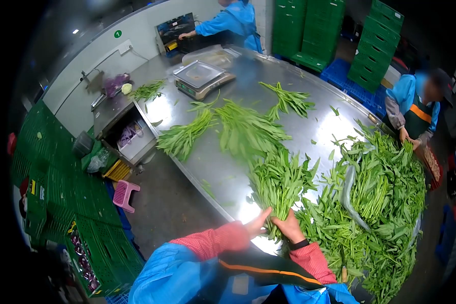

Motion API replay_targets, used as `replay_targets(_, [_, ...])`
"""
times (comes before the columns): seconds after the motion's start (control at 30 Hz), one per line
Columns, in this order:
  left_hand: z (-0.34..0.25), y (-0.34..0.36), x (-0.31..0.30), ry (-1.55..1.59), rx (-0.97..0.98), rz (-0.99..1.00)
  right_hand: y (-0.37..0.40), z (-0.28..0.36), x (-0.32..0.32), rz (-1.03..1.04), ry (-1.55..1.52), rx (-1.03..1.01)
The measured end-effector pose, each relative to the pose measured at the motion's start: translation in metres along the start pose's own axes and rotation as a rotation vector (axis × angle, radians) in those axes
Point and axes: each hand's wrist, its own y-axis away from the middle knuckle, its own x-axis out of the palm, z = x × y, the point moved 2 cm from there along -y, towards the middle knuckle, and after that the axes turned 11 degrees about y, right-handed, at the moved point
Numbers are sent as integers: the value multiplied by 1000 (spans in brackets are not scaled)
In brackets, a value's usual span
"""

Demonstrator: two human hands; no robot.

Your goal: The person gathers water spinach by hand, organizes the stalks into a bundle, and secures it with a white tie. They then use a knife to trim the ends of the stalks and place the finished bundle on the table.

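Note:
A bunch of water spinach (279, 185) lies over the steel table's near edge, its leaves pointing away from me and its stems toward me. My right hand (290, 227) is closed around the stems, a dark band on its wrist. From the other side, my left hand (258, 224) is closed at the same stems, its fingers partly hidden. To the right spreads a large heap of loose water spinach (390, 187), with a clear plastic sheet (348, 195) among it. Separate bunches (248, 126) lie farther up the table.
A weighing scale (202, 77) stands on the steel table (207, 175) at the back. One co-worker (415, 109) handles greens at the right; another person (233, 23) is at the far side. Green crates (50, 172), a pink stool (125, 196) and a wooden handle (344, 274) are around.

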Motion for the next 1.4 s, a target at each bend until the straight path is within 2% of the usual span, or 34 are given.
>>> replay_targets(0.07, [15, -23, -31, -141, 88, 112, -6, -18, 6, -47, -136, -36])
replay_targets(0.13, [10, -17, -24, -80, 100, 132, -7, -23, 7, -94, -336, -49])
replay_targets(0.2, [5, -12, -11, 184, 38, 62, -2, -19, 3, -147, -390, 64])
replay_targets(0.23, [6, -14, -13, 174, 22, 52, 3, -11, -1, -174, -416, 121])
replay_targets(0.27, [9, -18, -17, 163, 5, 42, 9, 0, -5, -202, -338, 218])
replay_targets(0.37, [11, -19, -16, 151, -38, 42, -1, -21, -2, -226, -298, 130])
replay_targets(0.47, [4, -5, -3, 96, -48, 59, -1, -24, -2, -211, -184, 133])
replay_targets(0.57, [7, -9, -7, -11, -72, 48, -5, -24, 0, -92, 118, 173])
replay_targets(0.6, [11, -16, -14, -52, -84, 40, -8, -28, 5, -95, 173, 118])
replay_targets(0.7, [18, -34, -28, -51, -141, 36, 33, 61, -24, 173, 186, 85])
replay_targets(0.8, [0, -13, -9, -65, -176, 21, 29, 47, -15, 96, 197, -35])
replay_targets(0.87, [-34, 39, 45, -332, -13, 68, 27, 42, -13, 57, 235, -100])
replay_targets(0.93, [-33, 30, 43, -544, 113, 112, 22, 32, -9, -4, 305, -163])
replay_targets(0.97, [-15, -10, 8, -621, 153, 132, 11, 6, 0, -58, 320, -204])
replay_targets(1.03, [-20, 3, 26, -689, 269, 187, 8, 5, -3, -94, 161, -152])
replay_targets(1.1, [-18, 1, 28, -754, 338, 212, -19, -37, 14, -107, -252, -252])
replay_targets(1.13, [-17, -4, 25, -785, 347, 213, -12, -32, 7, -41, -473, -168])
replay_targets(1.2, [-23, -5, 16, -910, 286, 195, 3, -24, -6, 64, -784, 153])
replay_targets(1.23, [-41, 22, 45, -860, 278, 182, 9, -27, -11, 100, -888, 277])
replay_targets(1.27, [-43, 15, 39, -822, 275, 185, 6, -48, -4, 115, -1045, 225])
replay_targets(1.3, [-45, 11, 35, -785, 273, 187, 16, -36, -13, 129, -1174, 319])
replay_targets(1.4, [-54, 12, 30, -789, 415, 118, 9, -73, -8, 171, -1359, 290])
